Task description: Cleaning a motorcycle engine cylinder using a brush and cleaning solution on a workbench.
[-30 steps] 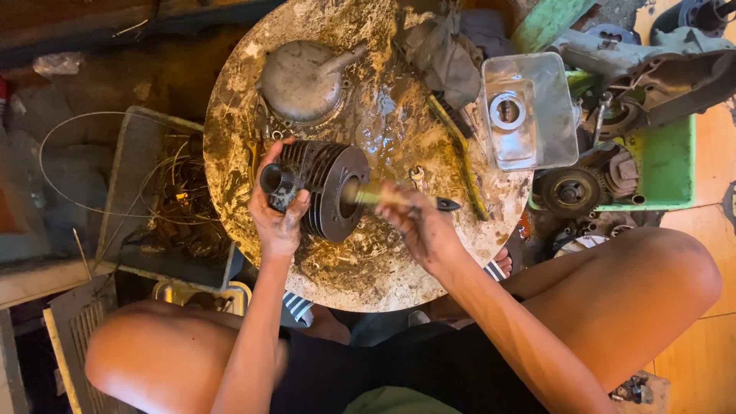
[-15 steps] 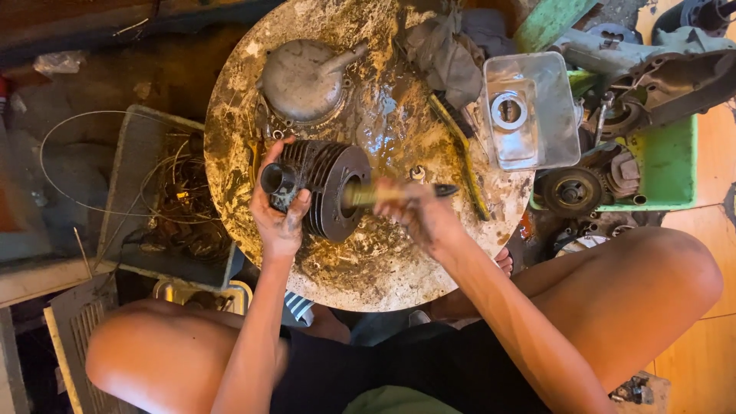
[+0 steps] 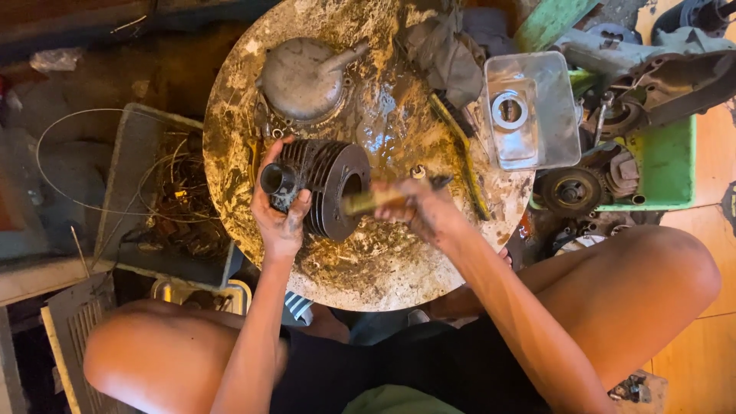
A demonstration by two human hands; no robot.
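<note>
Finned engine cylinder [image 3: 326, 188] found lying on its side at centre frame, resting on round tabletop [image 3: 383, 268]. Dark, greasy, bore facing right. Left hand [image 3: 280, 218] seen clasped around its left end, fingers curled over the fins and port, thumb below. Right hand [image 3: 418, 211] blurred, closed around yellowish tool handle [image 3: 372, 201], tip directed at the cylinder's open face; whether touching the metal could not be told.

Tabletop noted as heavily soiled: mottled with oil, grit and pale residue, wet sheen near upper centre. Domed grey metal cover [image 3: 303, 77] with a spout set at upper left of the top, just above the cylinder. Grey rag [image 3: 445, 54] bunched at upper centre. Long yellow-handled tool [image 3: 460, 149] laid diagonally toward the right edge. Clear plastic container [image 3: 533, 107] overhanging the right rim, ring-shaped part inside.

Beyond the table: green tray [image 3: 667, 169] at right with gears and engine parts, larger casing [image 3: 659, 65] at upper right. Grey crate [image 3: 165, 192] of tangled wire at left, loose wire loop beside it. Orange-toned floor [image 3: 705, 230] visible at right; dim, cluttered ground at left. Bare knees at lower frame, either side of the table.
</note>
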